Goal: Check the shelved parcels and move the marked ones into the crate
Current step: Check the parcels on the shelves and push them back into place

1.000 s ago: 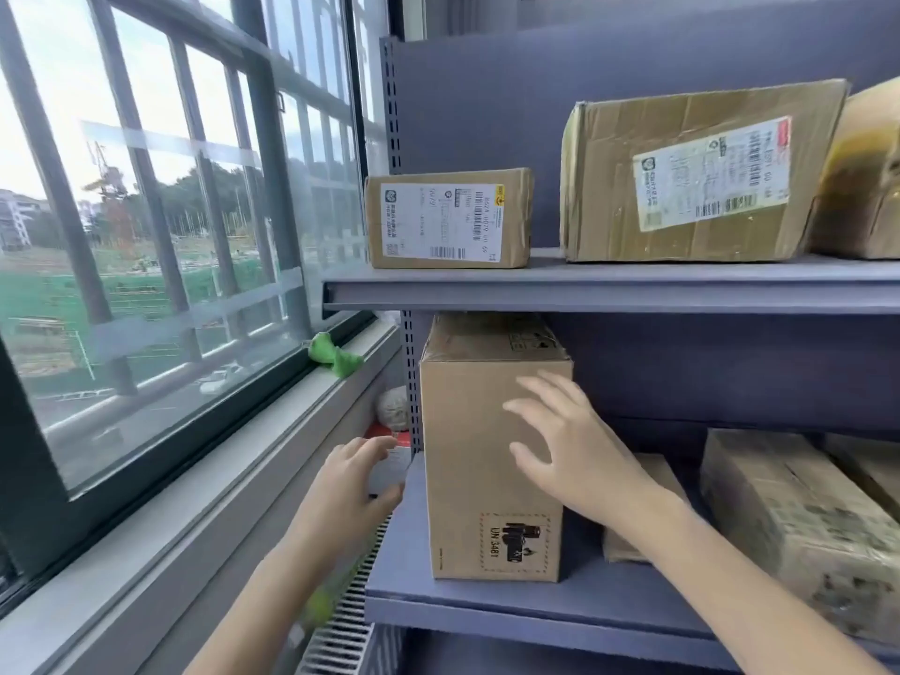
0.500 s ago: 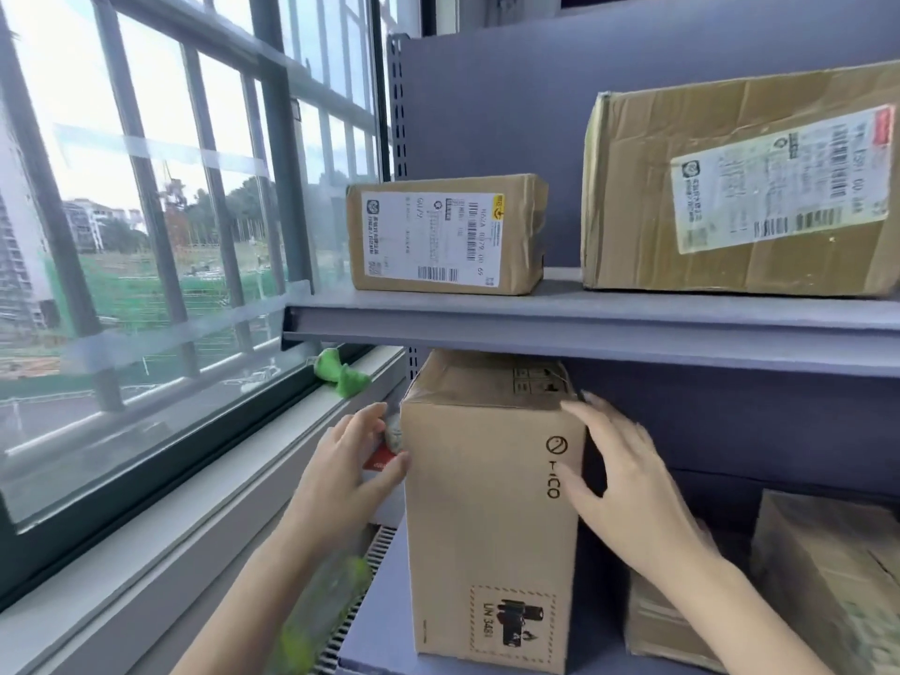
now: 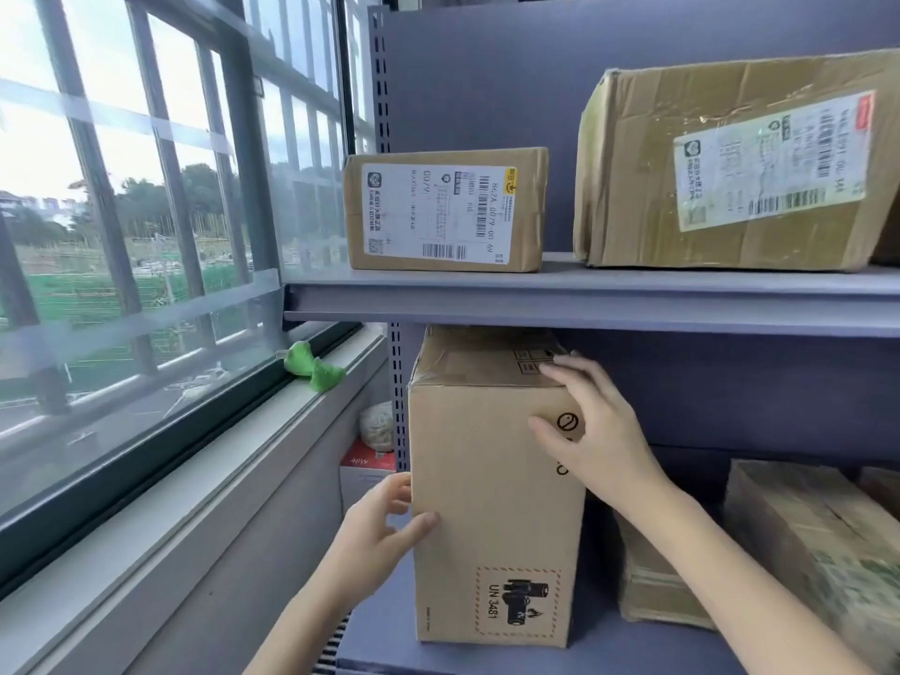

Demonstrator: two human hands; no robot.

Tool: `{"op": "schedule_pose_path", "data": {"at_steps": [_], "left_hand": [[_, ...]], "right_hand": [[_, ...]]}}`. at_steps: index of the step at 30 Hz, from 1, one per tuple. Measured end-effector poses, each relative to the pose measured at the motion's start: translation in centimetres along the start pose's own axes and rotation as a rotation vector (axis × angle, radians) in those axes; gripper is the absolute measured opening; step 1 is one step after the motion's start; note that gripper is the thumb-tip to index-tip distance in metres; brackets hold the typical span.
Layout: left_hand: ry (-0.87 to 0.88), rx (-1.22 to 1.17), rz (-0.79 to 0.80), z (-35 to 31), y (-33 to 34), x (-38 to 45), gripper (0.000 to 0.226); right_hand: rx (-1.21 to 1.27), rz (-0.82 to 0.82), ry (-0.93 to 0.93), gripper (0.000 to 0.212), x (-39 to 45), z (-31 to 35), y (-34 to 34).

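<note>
Since a second ago both hands have closed in on the tall box [image 3: 492, 484]: the left hand [image 3: 377, 533] has come from beside the shelf onto its left edge, thumb across the front and fingers round the side, and the right hand [image 3: 596, 438] has climbed to its upper right corner, fingers spread flat and straight over the top edge. The box stands upright on the lower shelf [image 3: 375, 645], a warning sticker [image 3: 518, 604] low on its front. On the upper shelf [image 3: 584, 297] sit a small labelled parcel [image 3: 445, 211] and a bigger one [image 3: 730, 163].
</note>
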State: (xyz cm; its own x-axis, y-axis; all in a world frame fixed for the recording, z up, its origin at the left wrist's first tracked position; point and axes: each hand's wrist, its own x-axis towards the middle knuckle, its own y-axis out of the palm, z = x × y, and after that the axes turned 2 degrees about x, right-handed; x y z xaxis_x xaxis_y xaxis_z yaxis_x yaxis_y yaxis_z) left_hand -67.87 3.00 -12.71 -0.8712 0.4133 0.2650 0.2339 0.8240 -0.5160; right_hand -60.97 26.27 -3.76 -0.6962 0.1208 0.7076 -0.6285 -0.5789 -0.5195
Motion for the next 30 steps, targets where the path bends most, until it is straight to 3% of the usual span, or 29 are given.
{"op": "schedule_pose_path", "data": {"at_steps": [7, 11, 14, 16, 20, 26, 30], "left_hand": [[0.127, -0.097, -0.018, -1.3, -0.5, 1.3, 0.041], [0.308, -0.098, -0.247, -4.7, -1.7, 2.8, 0.076], [0.535, 0.228, -0.396, -7.6, -3.0, 4.1, 0.059], [0.589, 0.396, -0.320, -9.1, -3.5, 4.8, 0.045], [0.569, 0.496, -0.223, -9.2, -3.3, 5.0, 0.050], [0.536, 0.444, -0.340, -6.2, -5.9, 3.0, 0.060], [0.377, 0.409, -0.446, -4.1, -9.0, 1.8, 0.047]], "right_hand": [[0.051, -0.037, 0.045, 0.048, -0.3, 0.0, 0.2], [0.204, -0.097, 0.119, 0.067, -1.0, 0.6, 0.7], [0.366, -0.159, 0.276, 0.093, -2.7, 0.2, 2.3], [0.401, -0.157, 0.403, 0.098, -4.1, -0.4, 3.6], [0.453, -0.133, 0.507, 0.067, -6.0, -1.6, 5.0], [0.632, -0.091, 0.502, 0.053, -7.3, -2.4, 5.4], [0.618, 0.069, 0.720, 0.049, -8.3, -3.8, 6.5]]}}
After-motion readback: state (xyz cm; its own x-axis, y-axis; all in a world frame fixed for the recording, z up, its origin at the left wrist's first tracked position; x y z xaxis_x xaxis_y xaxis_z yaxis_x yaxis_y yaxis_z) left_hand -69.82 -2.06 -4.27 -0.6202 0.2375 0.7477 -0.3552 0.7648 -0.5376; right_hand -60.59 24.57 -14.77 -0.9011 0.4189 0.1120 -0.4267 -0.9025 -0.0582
